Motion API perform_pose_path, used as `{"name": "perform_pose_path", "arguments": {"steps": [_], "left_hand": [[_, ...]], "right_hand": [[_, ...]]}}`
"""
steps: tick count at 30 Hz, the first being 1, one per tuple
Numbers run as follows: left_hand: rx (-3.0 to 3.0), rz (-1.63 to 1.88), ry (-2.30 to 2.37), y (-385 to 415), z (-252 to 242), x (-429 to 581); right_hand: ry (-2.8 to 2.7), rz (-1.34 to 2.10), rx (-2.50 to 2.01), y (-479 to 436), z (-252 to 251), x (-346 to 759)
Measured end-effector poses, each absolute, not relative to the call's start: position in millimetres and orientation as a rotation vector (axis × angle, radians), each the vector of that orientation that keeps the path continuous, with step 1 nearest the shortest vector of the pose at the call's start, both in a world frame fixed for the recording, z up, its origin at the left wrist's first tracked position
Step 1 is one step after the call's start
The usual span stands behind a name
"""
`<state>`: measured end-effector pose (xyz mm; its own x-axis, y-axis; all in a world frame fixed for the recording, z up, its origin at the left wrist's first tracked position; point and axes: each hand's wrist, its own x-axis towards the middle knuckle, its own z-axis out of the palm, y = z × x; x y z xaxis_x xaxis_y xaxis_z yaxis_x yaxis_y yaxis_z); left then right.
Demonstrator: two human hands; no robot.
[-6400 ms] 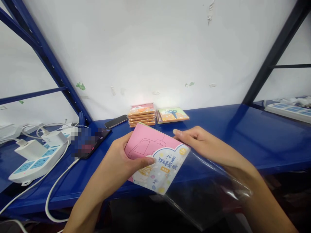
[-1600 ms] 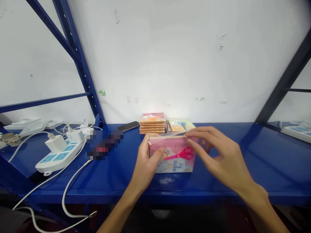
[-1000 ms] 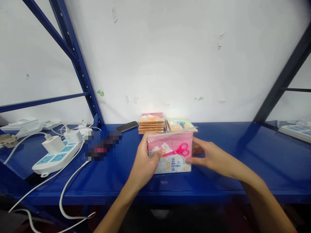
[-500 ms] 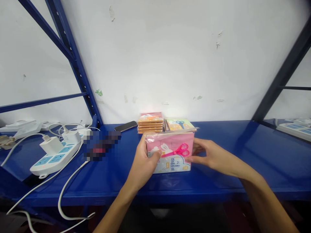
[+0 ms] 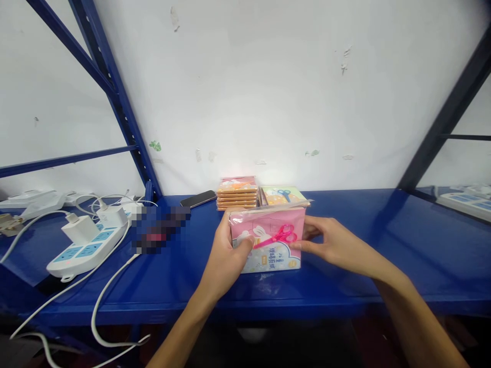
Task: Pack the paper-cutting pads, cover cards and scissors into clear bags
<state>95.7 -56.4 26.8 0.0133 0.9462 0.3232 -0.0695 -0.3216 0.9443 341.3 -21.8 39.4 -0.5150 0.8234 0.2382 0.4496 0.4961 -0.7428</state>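
Note:
A pink paper-craft booklet [image 5: 268,245] in a clear plastic sleeve stands upright on the blue shelf [image 5: 345,286]. Pink toy scissors [image 5: 276,236] lie against its front inside the sleeve. My left hand [image 5: 226,253] grips the booklet's left edge, thumb on the front. My right hand [image 5: 330,244] holds its right edge with fingers closed round it. Behind the booklet, against the wall, sit a stack of similar orange-edged packs [image 5: 237,192] and a green-covered pack [image 5: 283,194].
A dark phone [image 5: 197,199] lies left of the stack. A white power strip [image 5: 82,248] with chargers and trailing white cables [image 5: 103,301] sits at the left, beside a blurred-out object [image 5: 159,230]. Blue rack posts [image 5: 115,97] slant up on both sides.
Earlier I held the booklet tilted in the air, half into the sleeve. It now stands on the shelf, sleeved with the scissors. Over the last second both hands hardly moved.

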Motion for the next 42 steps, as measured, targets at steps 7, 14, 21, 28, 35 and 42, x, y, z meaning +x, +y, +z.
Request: {"name": "perform_pose_path", "arguments": {"steps": [7,14,21,28,35,42], "left_hand": [[1.403,1.465,0.96,-56,27,95],[1.4,1.463,0.954,-56,27,96],[1.368,1.455,0.931,-58,29,98],[1.377,1.466,0.893,-57,28,96],[1.34,1.467,0.855,-55,27,94],[1.399,1.256,1.096,-46,21,84]], "right_hand": [[-2.133,0.763,-1.079,-24,39,336],[-2.128,0.678,-1.041,-26,41,334],[-2.103,0.776,-1.083,-25,41,334],[-2.107,0.866,-1.008,-26,43,338],[-1.963,0.757,-1.043,-20,42,341],[-1.917,0.735,-1.163,-13,32,340]]}}
